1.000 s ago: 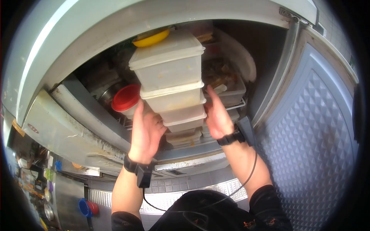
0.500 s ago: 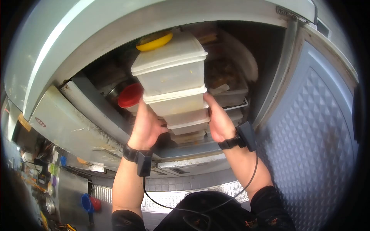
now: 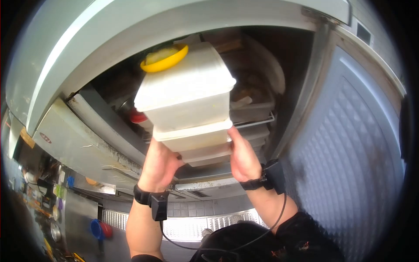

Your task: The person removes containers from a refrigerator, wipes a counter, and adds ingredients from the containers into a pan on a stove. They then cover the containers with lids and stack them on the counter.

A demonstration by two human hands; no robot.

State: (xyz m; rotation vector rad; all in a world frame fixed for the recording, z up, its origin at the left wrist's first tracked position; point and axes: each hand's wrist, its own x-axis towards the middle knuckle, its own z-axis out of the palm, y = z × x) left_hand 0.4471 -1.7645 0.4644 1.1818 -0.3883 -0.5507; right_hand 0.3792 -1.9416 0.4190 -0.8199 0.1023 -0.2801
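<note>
A stack of lidded white plastic containers is held at the mouth of an open fridge, slightly tilted. On its top lid, at the back left, rests a yellow bowl with something pale inside. My left hand grips the lower left side of the stack, its fingertips partly hidden under it. My right hand holds the lower right side, thumb up along the container and the other fingers mostly hidden.
The open fridge door stands at the right. Inside the fridge are a red-lidded tub at left and more containers on a wire shelf at right. A blue container is at lower left.
Both hands have moved down and toward me with the container stack. The yellow bowl has come along on top, and more of the lid shows.
</note>
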